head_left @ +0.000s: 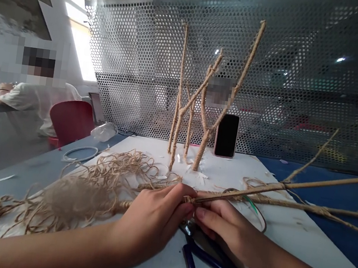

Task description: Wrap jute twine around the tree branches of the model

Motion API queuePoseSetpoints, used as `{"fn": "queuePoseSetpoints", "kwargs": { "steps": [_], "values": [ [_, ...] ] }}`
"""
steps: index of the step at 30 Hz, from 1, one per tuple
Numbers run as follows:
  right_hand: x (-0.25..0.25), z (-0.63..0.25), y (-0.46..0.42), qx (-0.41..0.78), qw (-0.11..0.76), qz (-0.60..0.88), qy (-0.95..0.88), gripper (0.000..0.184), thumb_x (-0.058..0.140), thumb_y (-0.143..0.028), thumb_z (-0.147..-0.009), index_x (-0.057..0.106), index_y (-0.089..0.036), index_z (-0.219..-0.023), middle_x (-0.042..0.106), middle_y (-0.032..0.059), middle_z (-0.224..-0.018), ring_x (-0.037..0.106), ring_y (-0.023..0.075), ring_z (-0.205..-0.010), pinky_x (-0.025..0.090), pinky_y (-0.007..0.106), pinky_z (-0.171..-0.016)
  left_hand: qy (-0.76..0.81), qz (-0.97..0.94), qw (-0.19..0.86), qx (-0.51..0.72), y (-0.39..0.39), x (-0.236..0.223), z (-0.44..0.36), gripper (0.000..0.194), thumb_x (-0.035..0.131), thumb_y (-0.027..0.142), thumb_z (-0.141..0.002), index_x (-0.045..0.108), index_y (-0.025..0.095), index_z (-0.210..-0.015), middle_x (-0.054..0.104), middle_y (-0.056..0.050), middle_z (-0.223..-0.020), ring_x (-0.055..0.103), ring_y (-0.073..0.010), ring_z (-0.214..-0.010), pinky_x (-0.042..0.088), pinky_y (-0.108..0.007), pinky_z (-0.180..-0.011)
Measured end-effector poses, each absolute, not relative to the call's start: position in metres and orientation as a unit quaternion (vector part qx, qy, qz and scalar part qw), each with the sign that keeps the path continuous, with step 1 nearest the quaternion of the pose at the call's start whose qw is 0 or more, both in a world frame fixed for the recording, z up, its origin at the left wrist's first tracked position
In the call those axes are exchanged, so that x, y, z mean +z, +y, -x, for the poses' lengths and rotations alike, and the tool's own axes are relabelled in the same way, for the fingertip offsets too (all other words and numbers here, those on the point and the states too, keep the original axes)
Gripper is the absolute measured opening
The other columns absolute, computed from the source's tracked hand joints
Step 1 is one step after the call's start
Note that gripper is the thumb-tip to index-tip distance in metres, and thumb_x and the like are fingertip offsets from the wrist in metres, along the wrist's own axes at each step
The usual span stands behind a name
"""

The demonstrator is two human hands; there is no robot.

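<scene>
My left hand [151,214] is closed, fingers pinched round a thin branch [251,189] at a spot wrapped with twine. My right hand [229,224] is closed on the same branch just to the right, its fingertips and thumb close to those of my left. The branch slants up to the right from my hands. A blue-handled cutting tool [193,263], perhaps pliers, lies beneath my hands, its jaws partly hidden. Left of my left hand spreads a loose tangle of jute twine [125,166], with a blurred fibrous clump [73,197] in front.
Several twine-wrapped branches [200,150] stand upright on the white board [295,250]. Another wrapped branch [308,207] lies across behind my hands. A phone [226,136] leans on the perforated metal screen [126,56]. A person [38,98] sits at left by a red chair [70,119].
</scene>
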State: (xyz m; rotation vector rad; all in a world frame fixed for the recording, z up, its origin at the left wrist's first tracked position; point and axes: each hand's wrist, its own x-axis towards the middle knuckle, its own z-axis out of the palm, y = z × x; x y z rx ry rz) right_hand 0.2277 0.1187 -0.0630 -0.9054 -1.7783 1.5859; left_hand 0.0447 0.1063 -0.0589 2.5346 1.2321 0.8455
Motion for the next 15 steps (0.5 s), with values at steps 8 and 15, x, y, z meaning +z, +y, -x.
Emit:
{"fn": "queuePoseSetpoints", "kwargs": {
  "steps": [8,15],
  "values": [
    [-0.069,-0.227,0.119,0.571,0.287,0.346,-0.687,0.034,0.036,-0.037,-0.09,0.044,-0.016,-0.064,0.039,-0.0032,-0.059,0.035,0.0097,-0.057,0.028,0.023,-0.054,0.435,-0.849,0.102,0.282,0.104,-0.056,-0.047,0.014,0.039,0.024,-0.088,0.045,0.023,-0.101,0.062,0.0,-0.083,0.052,-0.0107,-0.06,0.039,-0.022,-0.056],
    [-0.061,-0.225,0.12,0.498,0.305,0.341,-0.737,0.032,0.04,-0.034,-0.09,0.05,-0.017,-0.066,0.048,-0.0025,-0.063,0.045,0.0102,-0.063,0.036,0.022,-0.062,0.438,-0.834,0.127,0.312,0.1,-0.045,-0.046,0.014,0.045,0.022,-0.085,0.051,0.021,-0.098,0.061,0.001,-0.071,0.047,-0.0086,-0.053,0.036,-0.018,-0.049]
  ]
}}
